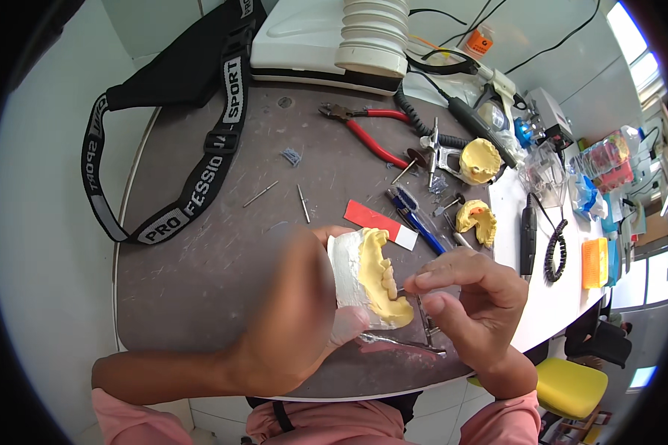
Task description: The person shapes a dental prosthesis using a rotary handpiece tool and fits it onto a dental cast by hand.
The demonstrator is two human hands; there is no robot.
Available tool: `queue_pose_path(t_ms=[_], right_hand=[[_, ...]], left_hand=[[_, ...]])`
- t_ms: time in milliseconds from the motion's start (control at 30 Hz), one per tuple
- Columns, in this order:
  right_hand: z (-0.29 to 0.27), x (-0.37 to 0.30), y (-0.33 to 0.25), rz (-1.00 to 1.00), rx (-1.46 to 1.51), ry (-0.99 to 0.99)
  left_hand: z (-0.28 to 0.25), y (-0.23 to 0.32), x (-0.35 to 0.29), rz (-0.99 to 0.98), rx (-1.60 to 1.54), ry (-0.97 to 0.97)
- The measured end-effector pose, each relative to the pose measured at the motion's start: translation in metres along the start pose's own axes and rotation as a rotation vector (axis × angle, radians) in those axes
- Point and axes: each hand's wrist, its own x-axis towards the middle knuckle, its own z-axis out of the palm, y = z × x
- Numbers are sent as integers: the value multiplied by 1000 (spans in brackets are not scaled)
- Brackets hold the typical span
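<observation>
In my left hand, partly blurred, is a dental plaster model with a white base and a yellow tooth arch, tilted so the arch faces right. My left thumb presses its lower edge. Close to the model's teeth, my right hand is curled with thumb and forefinger drawn near each other. Something tiny seems to be at the fingertips, too small to name. Under the hands lies a metal hand instrument beside a pink smear on the table.
Beyond the model are a red-and-white strip, a blue brush and red-handled pliers. Two yellow casts stand to the right. Metal burs are scattered on the grey tabletop. A black strap lies at left, below a white machine with a hose.
</observation>
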Motion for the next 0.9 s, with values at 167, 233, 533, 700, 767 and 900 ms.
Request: queue_pose_path(t_ms=[167, 233, 533, 700, 767, 900], right_hand=[[0, 1, -4, 17, -12, -6], [1, 1, -4, -7, -45, -14], [6, 0, -3, 6, -68, -22], [6, -1, -5, 127, 95, -42], [6, -2, -5, 148, 132, -43], [7, -2, -6, 139, 144, -52]], left_hand=[[4, 2, 1, -15, -36, 42], [1, 0, 0, 34, 12, 8], [4, 1, -2, 66, 163, 67], [3, 3, -3, 148, 263, 79], [2, 3, -4, 176, 298, 81], [0, 3, -5, 184, 332, 90]])
